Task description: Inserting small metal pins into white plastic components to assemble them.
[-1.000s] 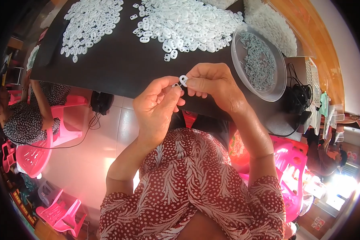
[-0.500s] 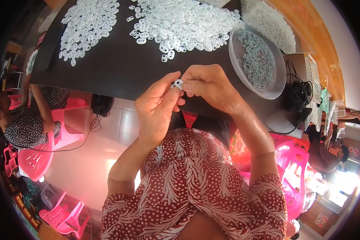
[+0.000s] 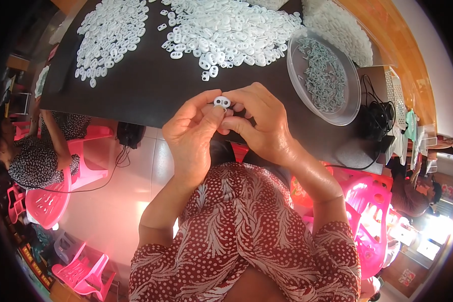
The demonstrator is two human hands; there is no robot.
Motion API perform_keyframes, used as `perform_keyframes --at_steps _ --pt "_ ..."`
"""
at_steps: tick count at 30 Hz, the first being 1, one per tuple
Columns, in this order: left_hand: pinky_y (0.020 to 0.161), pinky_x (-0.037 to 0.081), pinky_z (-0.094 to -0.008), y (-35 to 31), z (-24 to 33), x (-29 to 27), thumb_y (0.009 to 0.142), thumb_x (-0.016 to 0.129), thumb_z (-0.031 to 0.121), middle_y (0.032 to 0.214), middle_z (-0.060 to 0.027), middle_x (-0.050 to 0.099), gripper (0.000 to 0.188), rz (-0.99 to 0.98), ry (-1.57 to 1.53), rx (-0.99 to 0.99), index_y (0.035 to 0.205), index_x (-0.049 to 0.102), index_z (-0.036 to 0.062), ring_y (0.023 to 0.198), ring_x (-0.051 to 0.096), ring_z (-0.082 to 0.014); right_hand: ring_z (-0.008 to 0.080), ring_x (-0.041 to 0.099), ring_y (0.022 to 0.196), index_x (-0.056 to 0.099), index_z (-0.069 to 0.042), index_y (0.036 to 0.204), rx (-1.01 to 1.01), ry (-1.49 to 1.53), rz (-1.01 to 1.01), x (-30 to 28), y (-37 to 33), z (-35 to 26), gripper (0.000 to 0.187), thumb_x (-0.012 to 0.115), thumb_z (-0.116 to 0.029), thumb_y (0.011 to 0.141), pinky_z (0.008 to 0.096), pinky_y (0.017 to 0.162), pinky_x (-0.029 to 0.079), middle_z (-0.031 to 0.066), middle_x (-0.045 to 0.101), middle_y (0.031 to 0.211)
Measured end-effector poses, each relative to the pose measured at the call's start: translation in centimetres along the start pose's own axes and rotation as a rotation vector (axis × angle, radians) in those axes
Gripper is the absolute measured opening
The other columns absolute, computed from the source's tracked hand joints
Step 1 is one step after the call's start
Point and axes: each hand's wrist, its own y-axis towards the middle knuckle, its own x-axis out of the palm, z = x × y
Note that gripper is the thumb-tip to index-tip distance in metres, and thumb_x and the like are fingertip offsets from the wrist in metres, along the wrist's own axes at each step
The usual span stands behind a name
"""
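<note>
Head view: I look down on a smooth, dark tabletop (image 3: pixel 136 95).
White piece (image 3: pixel 222 102): a glossy, plastic-looking oval with two round holes, held up between the hands near the tabletop's near edge.
Left hand (image 3: pixel 189 133): thumb and forefinger clamped on the white piece.
Right hand (image 3: pixel 260 123): forefinger beside the piece's upper edge, thumb apart from it; I can't tell whether these fingers grip anything.
Heaps: similar ovals, a dense mound (image 3: pixel 236 38) at centre, a flatter spread (image 3: pixel 108 38) leftward.
Basin (image 3: pixel 296 63): round, clear plastic, holding slender grey-green bits (image 3: pixel 324 75).
Writing: small yellowish lettering on a strip (image 3: pixel 35 264), lower left.
</note>
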Motion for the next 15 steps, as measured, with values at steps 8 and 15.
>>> perform_keyframes --at_steps 8,15 --pt "0.061 0.051 -0.0249 -0.31 -0.18 0.37 0.089 0.057 0.001 0.085 -0.0110 0.065 0.021 0.040 -0.022 0.060 0.107 0.061 -0.0090 0.064 0.060 -0.0148 0.0263 0.055 0.068 0.061 0.001 0.093 -0.097 -0.048 0.066 0.07 -0.38 0.79 0.028 0.070 -0.003 0.067 0.0344 0.059 0.047 0.0106 0.062 0.082" --pt "0.064 0.052 -0.0237 -0.94 0.26 0.82 0.088 0.059 0.000 0.092 -0.0130 0.065 0.023 0.059 -0.072 0.055 0.108 0.059 -0.0103 0.074 0.061 -0.0136 0.0252 0.056 0.068 0.061 0.001 0.092 -0.131 -0.047 0.071 -0.06 -0.31 0.36 0.028 0.071 -0.003 0.067 0.0337 0.059 0.047 0.0100 0.062 0.082"
